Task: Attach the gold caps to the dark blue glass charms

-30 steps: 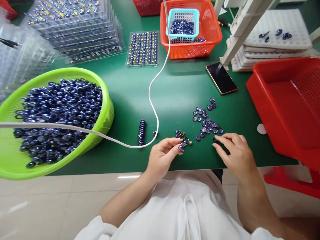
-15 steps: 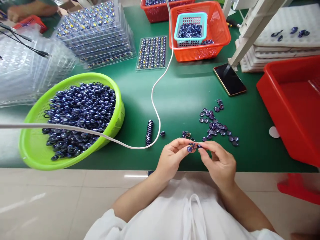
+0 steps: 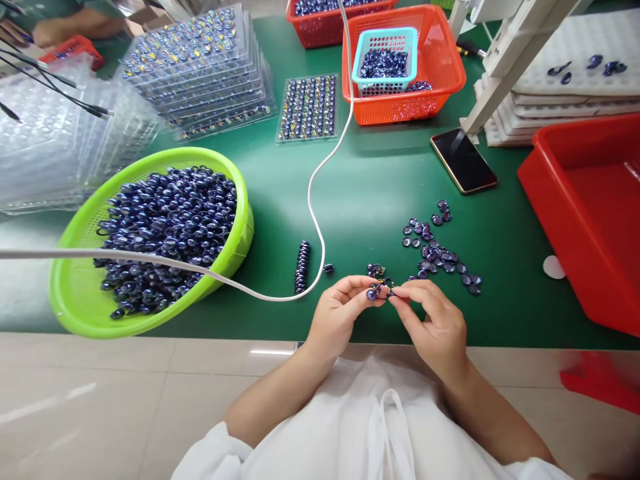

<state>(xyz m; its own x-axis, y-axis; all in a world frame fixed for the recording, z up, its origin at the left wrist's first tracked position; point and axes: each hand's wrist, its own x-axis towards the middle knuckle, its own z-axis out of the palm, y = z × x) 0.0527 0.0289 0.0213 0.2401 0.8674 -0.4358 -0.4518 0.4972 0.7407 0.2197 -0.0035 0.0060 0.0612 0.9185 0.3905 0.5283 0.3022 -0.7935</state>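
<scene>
My left hand [image 3: 333,319] is closed, its thumb and finger pinching a glossy dark blue earphone shell [image 3: 371,294] with a rounded end. Thumb and forefinger of my right hand [image 3: 436,327] meet at a small dark piece [image 3: 391,292] against that shell; its exact shape is too small to make out. Just beyond the fingertips lie a few similar parts [image 3: 375,269]. Loose oval dark blue covers [image 3: 437,257] are scattered to the right of them. Left of my hands stand a neat row of dark covers [image 3: 302,267] and a small separate stack [image 3: 328,268].
A green basket [image 3: 243,227] heaped with looped shells stands left, crossed by a white cable [image 3: 311,193]. Behind are stacked clear trays [image 3: 200,73], one filled tray [image 3: 307,107] and an orange basket [image 3: 440,100]. A phone [image 3: 464,160] and red bin [image 3: 565,200] lie right. Another person's hand [image 3: 50,32] shows far left.
The shell in my left hand has shifted slightly left and turned. My right fingertips have moved a little left with it. The whole view has shifted slightly.
</scene>
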